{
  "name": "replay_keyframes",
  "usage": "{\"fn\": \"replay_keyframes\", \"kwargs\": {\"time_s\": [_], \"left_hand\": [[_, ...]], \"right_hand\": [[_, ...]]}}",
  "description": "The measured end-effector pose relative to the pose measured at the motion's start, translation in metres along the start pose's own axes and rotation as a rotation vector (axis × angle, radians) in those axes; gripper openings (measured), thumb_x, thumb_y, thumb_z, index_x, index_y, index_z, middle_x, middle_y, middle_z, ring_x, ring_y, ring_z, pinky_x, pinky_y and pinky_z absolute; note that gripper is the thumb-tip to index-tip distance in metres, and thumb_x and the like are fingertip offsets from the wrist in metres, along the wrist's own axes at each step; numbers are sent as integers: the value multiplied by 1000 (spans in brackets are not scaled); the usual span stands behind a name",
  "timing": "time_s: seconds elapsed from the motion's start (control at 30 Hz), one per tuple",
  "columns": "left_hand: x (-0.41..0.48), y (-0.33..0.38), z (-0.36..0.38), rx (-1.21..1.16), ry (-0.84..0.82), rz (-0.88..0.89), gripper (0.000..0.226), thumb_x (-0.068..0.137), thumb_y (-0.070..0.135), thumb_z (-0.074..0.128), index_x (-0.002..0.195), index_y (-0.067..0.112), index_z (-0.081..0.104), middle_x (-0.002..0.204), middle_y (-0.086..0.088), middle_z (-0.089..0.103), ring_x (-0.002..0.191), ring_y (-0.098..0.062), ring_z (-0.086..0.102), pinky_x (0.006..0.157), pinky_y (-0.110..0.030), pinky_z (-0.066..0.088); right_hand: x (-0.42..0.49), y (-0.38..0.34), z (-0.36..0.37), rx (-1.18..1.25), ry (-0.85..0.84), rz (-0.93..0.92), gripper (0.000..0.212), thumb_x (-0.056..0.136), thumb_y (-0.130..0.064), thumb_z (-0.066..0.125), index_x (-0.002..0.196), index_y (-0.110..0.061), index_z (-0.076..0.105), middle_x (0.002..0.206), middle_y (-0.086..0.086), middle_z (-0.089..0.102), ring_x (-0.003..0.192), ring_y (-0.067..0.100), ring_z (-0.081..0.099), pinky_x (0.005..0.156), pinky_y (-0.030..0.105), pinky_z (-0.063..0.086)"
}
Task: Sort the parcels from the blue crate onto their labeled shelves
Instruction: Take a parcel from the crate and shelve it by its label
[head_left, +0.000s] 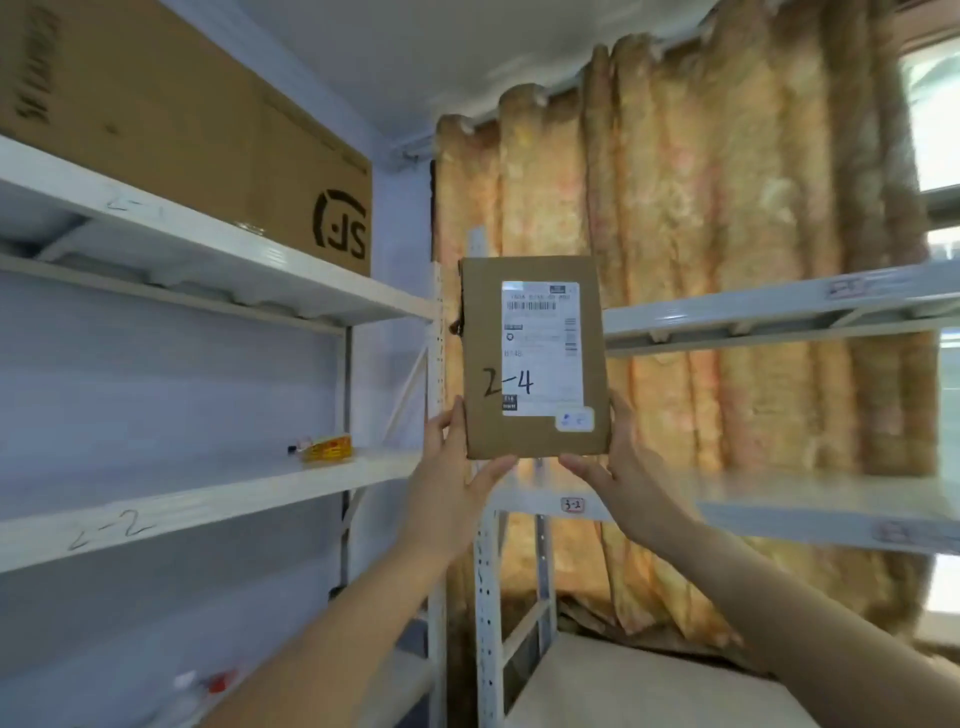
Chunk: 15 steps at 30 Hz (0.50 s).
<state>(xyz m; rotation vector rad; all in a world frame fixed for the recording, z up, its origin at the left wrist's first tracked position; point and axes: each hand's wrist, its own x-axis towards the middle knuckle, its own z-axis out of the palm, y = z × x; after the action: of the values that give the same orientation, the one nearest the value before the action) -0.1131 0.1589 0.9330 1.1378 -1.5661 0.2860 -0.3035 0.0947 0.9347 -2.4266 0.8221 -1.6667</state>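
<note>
A flat brown cardboard parcel (535, 358) is held upright in front of me, its white shipping label marked "2-4" by hand. My left hand (454, 467) grips its lower left corner, thumb under the bottom edge. My right hand (621, 462) grips the lower right corner the same way. To the left stands a white shelf unit; one shelf edge (114, 530) reads "2-2" and the shelf above it (135, 208) carries a faint handwritten mark. On the right, another shelf (571, 505) bears a "3-2" tag. The blue crate is out of view.
A large brown SF carton (218, 130) fills the top left shelf. A small yellow packet (327, 448) lies on the "2-2" shelf. An orange patterned curtain (701, 234) hangs behind the right shelves. A window (940, 119) is at the far right.
</note>
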Motion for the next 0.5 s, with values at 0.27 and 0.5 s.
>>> {"fn": "replay_keyframes", "kwargs": {"time_s": [0.27, 0.5], "left_hand": [[25, 74, 17, -22, -136, 161, 67, 94, 30, 51, 145, 46, 10, 134, 19, 52, 118, -7, 55, 97, -30, 47], [29, 116, 67, 26, -68, 200, 69, 98, 42, 29, 142, 35, -24, 157, 12, 18, 134, -9, 38, 97, -26, 43]], "right_hand": [[-8, -1, -81, -290, 162, 25, 73, 90, -42, 56, 140, -43, 3, 113, -2, 69, 90, 23, 68, 52, 26, 40], [-18, -2, -141, -243, 292, -14, 76, 88, -29, 62, 143, -47, 11, 126, -17, 60, 104, 12, 65, 79, 40, 55]]}}
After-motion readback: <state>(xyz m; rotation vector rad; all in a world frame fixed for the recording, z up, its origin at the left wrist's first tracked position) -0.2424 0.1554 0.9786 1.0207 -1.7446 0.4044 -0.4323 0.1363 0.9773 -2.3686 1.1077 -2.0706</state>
